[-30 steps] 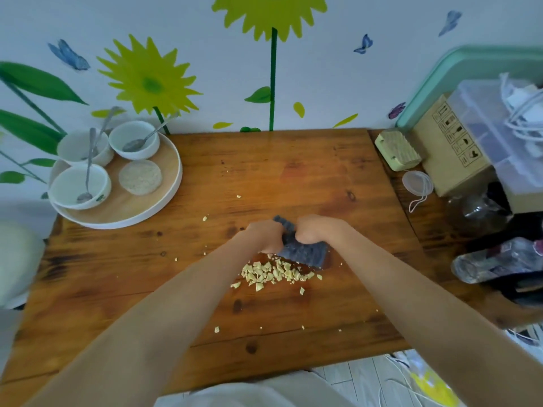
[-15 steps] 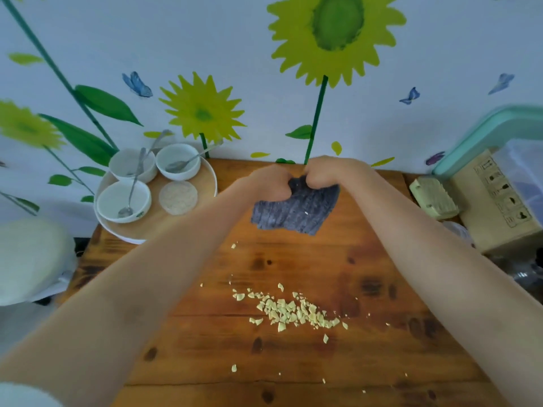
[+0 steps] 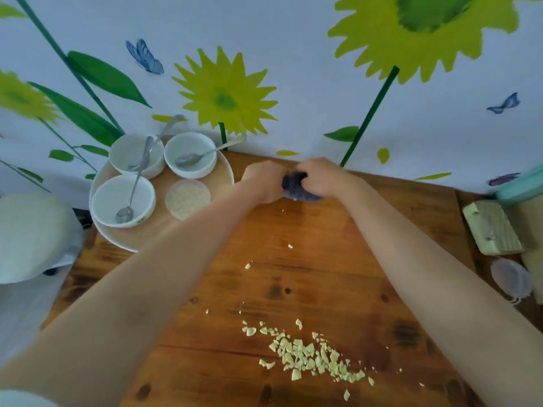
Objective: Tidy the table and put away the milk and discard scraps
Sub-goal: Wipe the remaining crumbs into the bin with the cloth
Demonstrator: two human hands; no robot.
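Both hands, left hand (image 3: 263,182) and right hand (image 3: 321,177), grip grey cloth (image 3: 296,190), now bunched at far table (image 3: 323,259) edge, earlier lifted

Probably a home: sunflower wall mural (image 3: 226,95), bowls (image 3: 123,199).

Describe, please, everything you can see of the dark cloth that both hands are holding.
The dark blue-grey cloth is bunched into a small crumpled wad, mostly hidden. It looks soft, like fabric. It is at the far edge of the brown wooden table, close to the painted wall; whether it rests on the wood I cannot tell. The left hand and the right hand grip it from either side.
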